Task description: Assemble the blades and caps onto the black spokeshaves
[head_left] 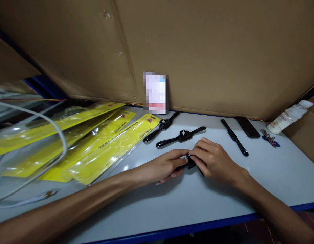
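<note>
My left hand point(164, 166) and my right hand point(215, 159) meet at the middle of the grey table point(248, 189), both gripping one black spokeshave tool point(189, 163) that lies on the surface. Most of this tool is hidden under my fingers; only its middle with a small silver screw shows. Two more black spokeshaves lie just beyond my hands, one point(181, 136) nearer and one point(160, 126) further back. A third black handle piece point(235, 138) lies to the right of them.
Several yellow blister packs point(108, 149) fan out at the left, with a white cable point(61, 142) over them. A dark phone point(247, 126), keys point(270, 139) and a white bottle point(289, 117) sit at the back right. Cardboard walls point(197, 51) close the back.
</note>
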`<action>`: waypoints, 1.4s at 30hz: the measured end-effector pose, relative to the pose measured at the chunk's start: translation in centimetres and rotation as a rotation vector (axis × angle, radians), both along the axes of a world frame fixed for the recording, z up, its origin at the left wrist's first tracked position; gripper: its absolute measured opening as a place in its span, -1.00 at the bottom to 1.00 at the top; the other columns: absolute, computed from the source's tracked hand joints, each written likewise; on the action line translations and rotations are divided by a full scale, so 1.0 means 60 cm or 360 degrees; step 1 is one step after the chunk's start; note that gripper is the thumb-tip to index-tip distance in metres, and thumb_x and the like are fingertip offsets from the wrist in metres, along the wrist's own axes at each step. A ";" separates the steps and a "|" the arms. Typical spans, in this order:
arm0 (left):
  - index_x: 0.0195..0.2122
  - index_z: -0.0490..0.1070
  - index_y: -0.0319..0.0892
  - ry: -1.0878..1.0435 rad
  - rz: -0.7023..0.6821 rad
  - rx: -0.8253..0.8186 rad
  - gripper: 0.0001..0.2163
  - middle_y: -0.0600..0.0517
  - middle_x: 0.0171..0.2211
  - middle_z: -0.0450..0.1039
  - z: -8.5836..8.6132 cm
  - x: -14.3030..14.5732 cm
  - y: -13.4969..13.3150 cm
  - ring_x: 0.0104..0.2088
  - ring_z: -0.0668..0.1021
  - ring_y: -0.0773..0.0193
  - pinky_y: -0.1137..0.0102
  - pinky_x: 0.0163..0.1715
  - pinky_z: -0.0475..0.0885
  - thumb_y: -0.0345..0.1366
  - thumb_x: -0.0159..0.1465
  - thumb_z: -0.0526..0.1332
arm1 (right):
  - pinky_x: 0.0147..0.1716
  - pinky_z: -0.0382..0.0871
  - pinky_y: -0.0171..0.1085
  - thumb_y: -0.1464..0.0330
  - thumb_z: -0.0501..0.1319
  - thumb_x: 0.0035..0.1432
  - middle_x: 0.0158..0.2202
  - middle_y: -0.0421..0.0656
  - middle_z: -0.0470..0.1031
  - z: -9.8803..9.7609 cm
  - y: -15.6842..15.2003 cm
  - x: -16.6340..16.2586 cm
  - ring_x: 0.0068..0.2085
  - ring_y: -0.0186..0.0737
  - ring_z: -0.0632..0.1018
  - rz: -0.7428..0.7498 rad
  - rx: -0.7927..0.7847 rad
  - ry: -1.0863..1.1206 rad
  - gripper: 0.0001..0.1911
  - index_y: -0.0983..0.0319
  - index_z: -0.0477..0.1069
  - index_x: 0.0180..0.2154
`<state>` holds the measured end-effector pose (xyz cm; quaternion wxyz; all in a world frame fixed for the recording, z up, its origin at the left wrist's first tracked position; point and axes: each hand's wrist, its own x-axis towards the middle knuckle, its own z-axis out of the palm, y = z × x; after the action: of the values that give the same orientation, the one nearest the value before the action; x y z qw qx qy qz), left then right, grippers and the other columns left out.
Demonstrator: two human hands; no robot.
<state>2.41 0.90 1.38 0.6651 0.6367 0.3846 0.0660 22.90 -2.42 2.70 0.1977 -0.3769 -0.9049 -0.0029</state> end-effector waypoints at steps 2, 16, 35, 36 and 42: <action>0.04 0.33 -0.18 0.0001 -0.0005 0.0001 -0.68 0.27 -0.61 0.14 -0.001 0.001 0.001 -0.72 0.10 0.44 0.59 -0.82 0.03 -0.11 0.37 0.08 | -0.27 0.33 -0.20 0.47 0.05 0.41 -0.31 -0.03 0.50 -0.002 0.000 -0.002 -0.24 -0.15 0.41 0.0008 0.0004 0.0044 -0.70 0.30 0.53 -0.30; 0.17 0.28 -0.22 -0.0012 -0.0039 0.0020 -0.63 0.27 -0.61 0.15 -0.007 0.000 0.004 -0.74 0.11 0.45 0.60 -0.83 0.04 -0.17 0.43 0.01 | -0.41 0.24 -0.31 0.50 0.18 0.25 -0.49 -0.26 0.46 0.003 0.008 -0.010 -0.46 -0.35 0.40 -0.0277 -0.0597 0.0656 -0.84 0.22 0.49 -0.36; -0.06 0.32 -0.15 -0.0030 -0.0002 0.0001 -0.81 0.27 -0.62 0.14 0.002 0.002 0.000 -0.74 0.10 0.44 0.59 -0.83 0.01 -0.22 0.42 0.02 | -0.36 0.22 -0.24 0.40 0.20 0.35 -0.36 -0.13 0.46 -0.002 -0.001 -0.001 -0.36 -0.24 0.40 -0.0142 -0.0142 0.0108 -0.83 0.27 0.45 -0.33; -0.04 0.33 -0.16 -0.0035 -0.0007 0.0000 -0.79 0.27 -0.62 0.14 0.002 0.001 0.000 -0.74 0.10 0.44 0.58 -0.82 0.01 -0.22 0.42 0.01 | -0.34 0.25 -0.25 0.39 0.21 0.34 -0.34 -0.13 0.47 0.001 -0.002 0.000 -0.33 -0.23 0.42 -0.0145 -0.0202 0.0160 -0.89 0.27 0.47 -0.27; 0.12 0.32 -0.17 -0.0126 -0.0061 -0.0008 -0.69 0.27 -0.61 0.15 -0.003 -0.002 0.003 -0.73 0.10 0.43 0.56 -0.82 0.02 -0.19 0.42 0.03 | -0.31 0.30 -0.29 0.57 0.11 0.27 -0.27 -0.17 0.48 0.017 -0.002 0.016 -0.32 -0.29 0.45 0.0007 -0.0441 0.0319 -0.62 0.17 0.53 0.01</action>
<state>2.27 1.10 1.18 0.6824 0.6392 0.3460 0.0774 23.83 -2.53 3.70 0.2330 -0.3971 -0.8732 0.1600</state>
